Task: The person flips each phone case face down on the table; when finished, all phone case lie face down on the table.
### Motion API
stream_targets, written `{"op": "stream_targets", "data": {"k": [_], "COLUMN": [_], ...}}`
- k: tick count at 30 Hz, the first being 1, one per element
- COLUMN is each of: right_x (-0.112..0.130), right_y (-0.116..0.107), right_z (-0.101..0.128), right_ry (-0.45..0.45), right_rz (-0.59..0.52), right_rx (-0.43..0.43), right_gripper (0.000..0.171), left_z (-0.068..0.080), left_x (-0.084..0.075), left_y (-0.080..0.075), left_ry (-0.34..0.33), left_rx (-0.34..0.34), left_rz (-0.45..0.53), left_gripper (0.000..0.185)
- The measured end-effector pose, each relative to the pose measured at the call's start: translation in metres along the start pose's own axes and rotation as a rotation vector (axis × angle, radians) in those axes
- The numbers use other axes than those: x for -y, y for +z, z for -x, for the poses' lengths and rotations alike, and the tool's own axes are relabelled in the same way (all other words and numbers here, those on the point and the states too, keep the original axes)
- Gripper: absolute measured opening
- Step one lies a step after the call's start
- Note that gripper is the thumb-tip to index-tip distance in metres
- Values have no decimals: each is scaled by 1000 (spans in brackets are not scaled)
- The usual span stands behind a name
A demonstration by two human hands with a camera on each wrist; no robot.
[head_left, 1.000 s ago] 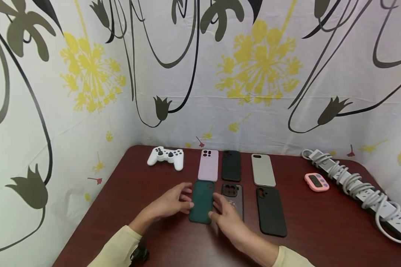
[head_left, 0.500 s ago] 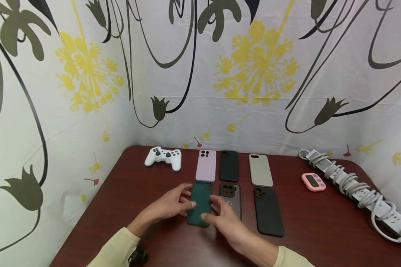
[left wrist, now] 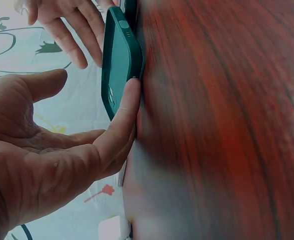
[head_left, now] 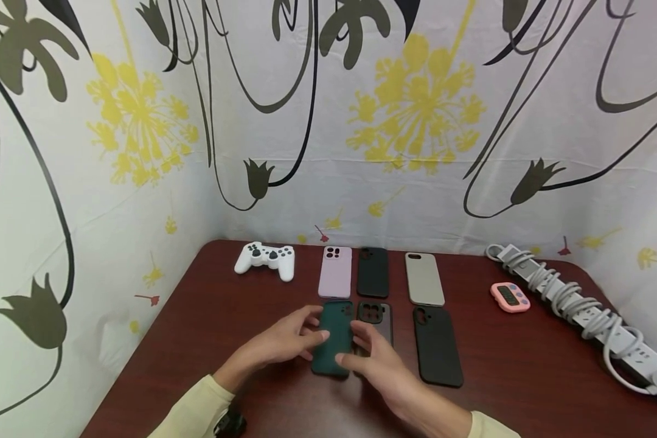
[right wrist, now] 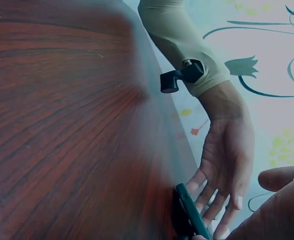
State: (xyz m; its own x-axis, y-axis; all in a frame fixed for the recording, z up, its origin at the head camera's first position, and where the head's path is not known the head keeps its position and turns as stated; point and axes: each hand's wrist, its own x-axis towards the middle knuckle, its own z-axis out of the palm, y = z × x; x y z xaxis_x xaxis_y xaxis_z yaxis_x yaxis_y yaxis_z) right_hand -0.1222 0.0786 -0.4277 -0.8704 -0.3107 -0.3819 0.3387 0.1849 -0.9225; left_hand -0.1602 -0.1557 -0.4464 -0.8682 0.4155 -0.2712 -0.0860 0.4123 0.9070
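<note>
A dark green phone case point(head_left: 336, 337) lies on the red-brown table point(head_left: 197, 328), nearest me in the left column of cases. My left hand point(head_left: 281, 344) reaches in from the left, and its straight fingertips touch the case's left edge. The left wrist view shows one finger point(left wrist: 121, 115) pressed where the green case point(left wrist: 117, 60) meets the wood, with the thumb held apart. My right hand point(head_left: 380, 365) comes from the right, its thumb on the case's near right corner and its fingers relaxed along that side. In the right wrist view the green case point(right wrist: 189, 212) shows only as an edge below the left hand point(right wrist: 227, 155).
Beside the green case lie a dark clear case point(head_left: 375, 313) and a black case point(head_left: 437, 345). Behind them are a pink case point(head_left: 335, 272), another black case point(head_left: 373, 272) and a grey case point(head_left: 424, 278). A white game controller point(head_left: 265, 258), a pink timer point(head_left: 510, 297) and a corded power strip point(head_left: 575, 304) stand around them.
Both hands have drawn in on the green case from either side. The left fingertips now touch its left edge, and the case has shifted slightly toward the dark clear case.
</note>
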Motion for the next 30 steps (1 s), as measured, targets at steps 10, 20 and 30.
{"op": "stream_targets", "data": {"k": [10,20,30], "right_x": [1,3,0], "right_y": [-5,-4,0], "right_z": [1,-1,-9], "right_ry": [-6,-47,-113], "right_rz": [-54,-123,-266], "right_rx": [-39,-80,-118], "right_gripper": [76,65,60], "left_z": [-7,-7,-6], "left_x": [-2,-7,-10], "left_y": [4,7,9], "left_ry": [7,-8,-5], "left_rx": [36,49,57], "left_rz": [-62,-58,-37], "left_gripper": [73,75,72]}}
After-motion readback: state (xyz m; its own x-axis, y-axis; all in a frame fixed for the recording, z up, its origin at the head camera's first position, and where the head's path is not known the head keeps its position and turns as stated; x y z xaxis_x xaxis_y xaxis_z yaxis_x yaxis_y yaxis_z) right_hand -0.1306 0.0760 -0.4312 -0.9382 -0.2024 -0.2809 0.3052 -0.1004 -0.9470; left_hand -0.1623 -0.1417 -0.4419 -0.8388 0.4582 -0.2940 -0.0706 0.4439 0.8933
